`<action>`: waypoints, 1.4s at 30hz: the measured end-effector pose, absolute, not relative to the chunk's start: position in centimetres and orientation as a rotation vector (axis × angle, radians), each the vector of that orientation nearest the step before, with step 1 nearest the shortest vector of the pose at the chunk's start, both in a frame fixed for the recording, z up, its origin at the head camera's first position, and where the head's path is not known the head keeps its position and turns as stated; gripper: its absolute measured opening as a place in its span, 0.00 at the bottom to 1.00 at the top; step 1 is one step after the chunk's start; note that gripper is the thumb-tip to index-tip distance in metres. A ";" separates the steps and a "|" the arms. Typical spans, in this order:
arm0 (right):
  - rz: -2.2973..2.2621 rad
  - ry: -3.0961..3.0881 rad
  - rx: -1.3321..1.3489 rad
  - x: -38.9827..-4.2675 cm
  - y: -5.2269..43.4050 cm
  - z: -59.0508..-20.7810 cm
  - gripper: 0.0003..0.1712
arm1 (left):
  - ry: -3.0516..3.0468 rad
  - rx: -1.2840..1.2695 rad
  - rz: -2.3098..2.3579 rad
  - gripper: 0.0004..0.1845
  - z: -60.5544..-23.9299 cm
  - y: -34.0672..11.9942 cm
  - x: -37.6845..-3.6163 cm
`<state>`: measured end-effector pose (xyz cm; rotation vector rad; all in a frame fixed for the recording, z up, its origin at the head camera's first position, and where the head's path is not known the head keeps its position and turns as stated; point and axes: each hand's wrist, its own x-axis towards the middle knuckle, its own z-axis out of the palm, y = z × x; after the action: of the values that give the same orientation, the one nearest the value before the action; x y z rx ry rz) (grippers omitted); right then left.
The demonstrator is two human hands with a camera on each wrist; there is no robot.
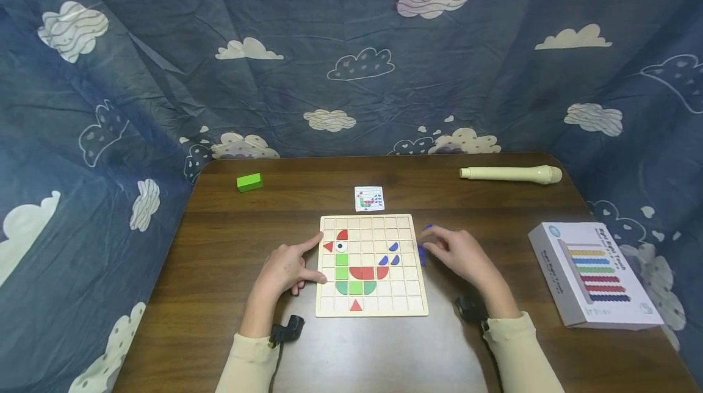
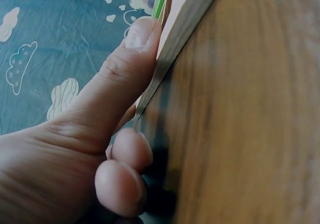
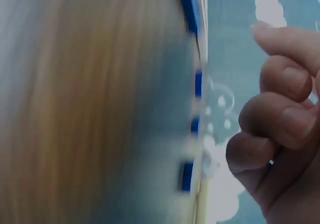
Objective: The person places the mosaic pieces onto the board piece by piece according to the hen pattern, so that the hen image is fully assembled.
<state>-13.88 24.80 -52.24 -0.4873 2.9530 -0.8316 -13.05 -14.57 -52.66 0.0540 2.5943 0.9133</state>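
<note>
1. The left hand (image 1: 287, 269) rests on the dark wood-grain desk (image 1: 230, 246) against the left edge of the pale wooden grid board (image 1: 406, 304); its forefinger and thumb lie straight along that edge, touching it, while the other fingers curl loosely under and hold nothing
2. In the left wrist view the thumb (image 2: 120, 71) presses flat on the board's thin side
3. The right hand (image 1: 461, 252) hovers just off the board's right edge, fingers (image 3: 280, 79) bent inward and close together; whether they pinch anything cannot be told
4. Small flat blue pieces (image 1: 421, 254) lie on the desk right beside those fingertips
5. Between the two hands, the board's square cells carry a bird figure of flat shapes: green squares, red and green half-rounds, red triangles, blue petals
6. Beyond the fingers lie a small pattern card (image 1: 369, 198), a green block (image 1: 249, 182), a cream plastic recorder (image 1: 511, 174) and, to the right, a grey cardboard box (image 1: 595, 274)
</note>
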 end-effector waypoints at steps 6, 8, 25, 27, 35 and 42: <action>-0.822 2.867 -0.382 -13.2 26.8 -52.4 0.11 | 2.561 0.042 0.959 0.58 -52.5 -14.8 -13.1; -0.799 2.832 -0.359 -13.0 26.7 -52.5 0.12 | 2.565 0.046 0.952 0.58 -52.5 -14.8 -13.2; -0.656 2.917 -0.349 -13.2 25.3 -53.0 0.07 | 2.573 0.059 0.962 0.58 -52.9 -14.8 -13.1; -0.660 2.928 -0.351 -13.2 25.3 -53.0 0.09 | 2.575 0.059 0.962 0.57 -52.9 -14.8 -13.1; -0.650 2.910 -0.374 -13.4 24.6 -53.2 0.09 | 2.575 0.070 0.966 0.57 -52.9 -14.9 -13.0; -0.647 2.917 -0.325 -13.5 25.0 -53.2 0.11 | 2.569 0.067 0.964 0.57 -52.9 -14.8 -13.1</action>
<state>-13.54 24.96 -53.19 -0.3254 2.9167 -0.6466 -13.05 -14.82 -52.91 0.0667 2.5694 0.9637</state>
